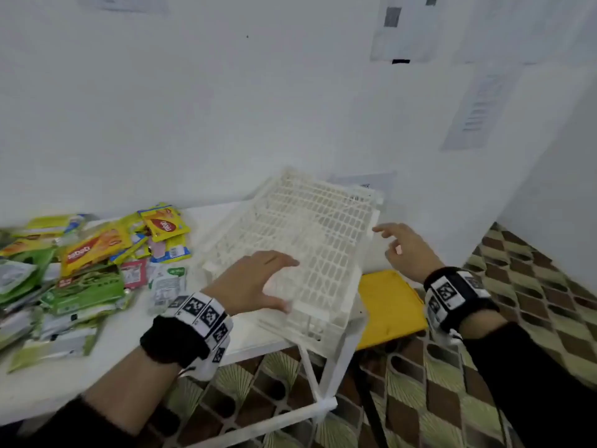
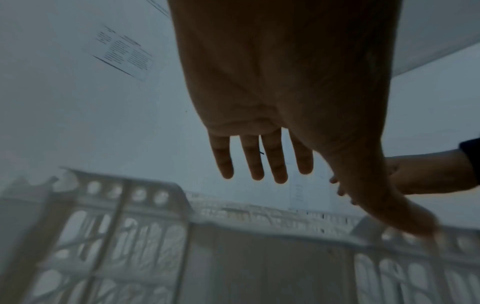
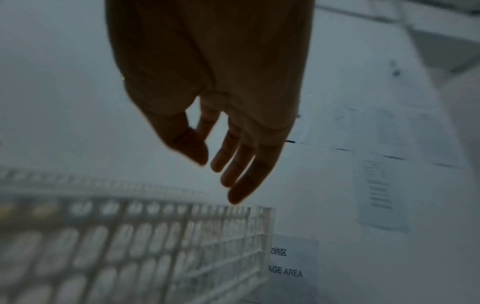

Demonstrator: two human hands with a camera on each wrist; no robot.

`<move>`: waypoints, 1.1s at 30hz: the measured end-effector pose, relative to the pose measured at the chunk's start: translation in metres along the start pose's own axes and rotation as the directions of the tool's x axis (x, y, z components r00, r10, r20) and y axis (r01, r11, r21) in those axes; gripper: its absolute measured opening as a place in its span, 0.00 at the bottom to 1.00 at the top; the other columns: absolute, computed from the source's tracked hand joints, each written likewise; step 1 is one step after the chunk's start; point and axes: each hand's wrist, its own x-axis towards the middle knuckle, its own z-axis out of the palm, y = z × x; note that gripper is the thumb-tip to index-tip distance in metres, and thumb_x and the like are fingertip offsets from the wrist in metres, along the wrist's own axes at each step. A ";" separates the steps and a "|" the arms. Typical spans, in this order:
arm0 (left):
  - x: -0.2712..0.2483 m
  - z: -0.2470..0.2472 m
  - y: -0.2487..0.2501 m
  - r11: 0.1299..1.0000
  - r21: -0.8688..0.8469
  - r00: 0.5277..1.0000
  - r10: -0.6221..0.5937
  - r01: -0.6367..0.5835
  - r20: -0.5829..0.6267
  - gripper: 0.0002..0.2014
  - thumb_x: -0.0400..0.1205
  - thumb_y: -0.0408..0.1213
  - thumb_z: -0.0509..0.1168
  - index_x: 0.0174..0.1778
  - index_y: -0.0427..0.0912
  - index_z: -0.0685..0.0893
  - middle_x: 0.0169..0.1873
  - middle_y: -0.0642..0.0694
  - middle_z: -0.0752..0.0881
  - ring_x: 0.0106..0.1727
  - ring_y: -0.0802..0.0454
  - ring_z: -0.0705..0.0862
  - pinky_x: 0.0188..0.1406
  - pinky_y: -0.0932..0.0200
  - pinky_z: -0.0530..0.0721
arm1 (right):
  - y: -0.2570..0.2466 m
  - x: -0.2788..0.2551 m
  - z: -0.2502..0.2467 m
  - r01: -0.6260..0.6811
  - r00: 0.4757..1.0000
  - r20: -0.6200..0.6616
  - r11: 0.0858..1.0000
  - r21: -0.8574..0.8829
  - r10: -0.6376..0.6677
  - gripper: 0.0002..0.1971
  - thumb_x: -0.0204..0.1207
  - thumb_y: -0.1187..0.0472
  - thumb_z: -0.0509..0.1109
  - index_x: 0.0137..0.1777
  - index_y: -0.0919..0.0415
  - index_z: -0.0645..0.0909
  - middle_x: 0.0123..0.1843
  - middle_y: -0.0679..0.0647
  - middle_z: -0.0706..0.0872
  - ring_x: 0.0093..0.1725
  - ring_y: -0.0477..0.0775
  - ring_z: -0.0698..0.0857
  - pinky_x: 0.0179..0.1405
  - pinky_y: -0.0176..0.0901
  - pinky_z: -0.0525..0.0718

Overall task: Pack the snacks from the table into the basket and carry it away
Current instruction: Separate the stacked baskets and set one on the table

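White slatted basket (image 1: pixel 310 240) at the table's (image 1: pixel 106 360) right end, tilted, its near corner past the front edge. Heap of snack packets (image 1: pixel 97 253) at the left end, just beside the basket. Left hand (image 1: pixel 255 282) above the basket's near side, fingers (image 2: pixel 275 162) spread and straight, holding nothing. Right hand (image 1: pixel 407 250) at the basket's right side, fingers (image 3: pixel 241 162) loose and apart, holding nothing; contact unclear. Yellow pad (image 1: pixel 391 305) beneath the basket's right edge.

The snacks (image 1: pixel 80 266) lie heaped on the table (image 1: pixel 129 360) at the left of the frame. The basket (image 1: pixel 300 240) sits tilted at the table's right end, centre frame. A folder (image 1: pixel 391 305) lies lower right of the basket.
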 end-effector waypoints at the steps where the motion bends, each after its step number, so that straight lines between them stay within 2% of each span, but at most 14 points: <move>1: 0.006 0.003 0.004 1.000 0.012 0.996 -0.019 0.018 0.090 0.44 0.67 0.70 0.67 0.79 0.59 0.64 0.78 0.57 0.65 0.78 0.57 0.64 0.75 0.53 0.65 | 0.004 0.005 0.001 0.061 0.993 0.104 0.995 -0.085 -0.052 0.25 0.81 0.70 0.59 0.72 0.42 0.71 0.76 0.53 0.69 0.69 0.59 0.73 0.56 0.52 0.81; 2: 0.011 0.006 0.008 0.998 0.042 0.983 -0.053 0.046 0.174 0.46 0.65 0.69 0.68 0.80 0.59 0.62 0.80 0.58 0.62 0.80 0.58 0.60 0.76 0.54 0.61 | 0.010 0.010 0.003 0.101 0.977 0.203 0.985 -0.143 -0.071 0.29 0.80 0.70 0.60 0.75 0.39 0.68 0.80 0.50 0.62 0.75 0.58 0.67 0.58 0.52 0.80; 4: 0.013 0.012 0.012 0.993 0.082 0.972 -0.098 0.083 0.213 0.46 0.67 0.68 0.69 0.80 0.59 0.61 0.81 0.58 0.59 0.81 0.58 0.57 0.76 0.55 0.59 | 0.023 0.017 0.008 0.201 0.930 0.347 0.958 -0.203 -0.121 0.28 0.81 0.64 0.65 0.75 0.35 0.67 0.84 0.45 0.56 0.80 0.55 0.60 0.64 0.55 0.79; 8: 0.010 0.017 0.009 0.993 0.078 0.977 -0.101 0.088 0.185 0.40 0.70 0.67 0.68 0.78 0.59 0.66 0.81 0.61 0.58 0.81 0.61 0.55 0.77 0.58 0.56 | 0.033 0.031 0.011 0.311 0.913 0.322 0.937 -0.157 -0.250 0.21 0.80 0.51 0.69 0.72 0.38 0.73 0.84 0.43 0.57 0.82 0.53 0.57 0.76 0.58 0.68; 11: 0.008 0.019 0.005 0.996 0.016 0.980 -0.088 0.086 0.176 0.38 0.70 0.68 0.65 0.75 0.59 0.70 0.80 0.62 0.60 0.81 0.64 0.54 0.76 0.63 0.52 | 0.029 0.038 0.016 0.426 0.870 0.331 0.895 -0.133 -0.365 0.18 0.81 0.51 0.68 0.70 0.41 0.77 0.85 0.43 0.57 0.82 0.50 0.57 0.76 0.54 0.68; 14: 0.003 0.016 -0.001 0.990 -0.099 0.990 -0.086 0.097 0.112 0.37 0.69 0.73 0.58 0.74 0.60 0.72 0.77 0.62 0.64 0.80 0.66 0.55 0.78 0.66 0.53 | 0.023 0.047 0.012 0.458 0.852 0.332 0.884 -0.094 -0.406 0.13 0.82 0.53 0.66 0.65 0.43 0.80 0.81 0.42 0.66 0.82 0.49 0.62 0.73 0.53 0.71; 17: -0.002 -0.002 -0.006 0.979 -0.196 0.996 -0.065 0.053 -0.056 0.34 0.74 0.71 0.58 0.71 0.56 0.76 0.74 0.58 0.71 0.77 0.68 0.63 0.76 0.71 0.59 | 0.006 0.067 -0.003 0.483 0.849 0.238 0.875 0.015 -0.473 0.13 0.82 0.53 0.65 0.64 0.48 0.82 0.75 0.45 0.77 0.80 0.46 0.66 0.74 0.48 0.71; 21: -0.003 -0.041 -0.008 0.966 -0.238 0.948 -0.163 0.098 -0.273 0.30 0.76 0.68 0.59 0.68 0.53 0.82 0.68 0.55 0.81 0.70 0.67 0.76 0.71 0.60 0.73 | -0.038 0.098 -0.020 0.561 0.824 -0.018 0.810 0.169 -0.567 0.09 0.79 0.59 0.70 0.56 0.56 0.87 0.60 0.52 0.87 0.67 0.46 0.79 0.66 0.27 0.71; 22: -0.004 -0.050 -0.008 0.959 -0.252 0.918 -0.215 0.133 -0.333 0.31 0.76 0.69 0.59 0.69 0.54 0.80 0.68 0.57 0.81 0.69 0.68 0.77 0.70 0.59 0.74 | -0.051 0.106 -0.022 0.574 0.818 -0.070 0.801 0.171 -0.571 0.09 0.79 0.60 0.70 0.56 0.57 0.88 0.58 0.53 0.89 0.66 0.48 0.81 0.64 0.24 0.71; 24: -0.012 -0.061 -0.002 0.938 -0.311 0.855 -0.286 0.156 -0.433 0.39 0.71 0.70 0.64 0.77 0.55 0.69 0.74 0.59 0.75 0.72 0.67 0.74 0.72 0.62 0.72 | -0.075 0.125 -0.022 0.582 0.813 -0.148 0.793 0.180 -0.563 0.09 0.79 0.60 0.70 0.55 0.59 0.89 0.57 0.54 0.90 0.66 0.53 0.83 0.69 0.34 0.73; 27: -0.020 -0.056 0.013 0.971 -0.195 0.843 -0.216 0.135 -0.493 0.65 0.58 0.67 0.76 0.84 0.44 0.50 0.84 0.50 0.52 0.84 0.54 0.53 0.82 0.63 0.53 | -0.108 0.149 -0.018 0.617 0.785 -0.231 0.758 0.213 -0.574 0.08 0.79 0.61 0.71 0.53 0.61 0.90 0.53 0.56 0.91 0.62 0.58 0.86 0.75 0.52 0.74; 29: -0.017 -0.044 0.014 0.983 0.012 0.844 -0.152 0.184 -0.514 0.74 0.52 0.72 0.75 0.84 0.36 0.42 0.84 0.38 0.41 0.85 0.42 0.41 0.84 0.49 0.46 | -0.127 0.158 -0.017 0.604 0.796 -0.226 0.761 0.235 -0.562 0.08 0.79 0.60 0.71 0.53 0.61 0.90 0.54 0.57 0.91 0.64 0.60 0.85 0.76 0.51 0.72; 31: -0.011 -0.036 0.007 0.970 0.097 0.818 -0.133 0.224 -0.560 0.76 0.52 0.75 0.72 0.82 0.34 0.37 0.82 0.29 0.38 0.83 0.32 0.40 0.80 0.31 0.49 | -0.141 0.163 -0.015 0.578 0.815 -0.194 0.789 0.209 -0.546 0.10 0.79 0.59 0.71 0.55 0.61 0.89 0.58 0.59 0.90 0.69 0.61 0.81 0.73 0.49 0.74; 33: -0.006 -0.034 0.000 0.966 0.101 0.795 -0.132 0.236 -0.592 0.75 0.54 0.73 0.73 0.82 0.35 0.35 0.81 0.26 0.38 0.83 0.29 0.40 0.78 0.27 0.51 | -0.150 0.167 -0.013 0.557 0.830 -0.163 0.811 0.177 -0.534 0.11 0.80 0.57 0.70 0.57 0.59 0.89 0.59 0.59 0.89 0.69 0.61 0.81 0.70 0.49 0.75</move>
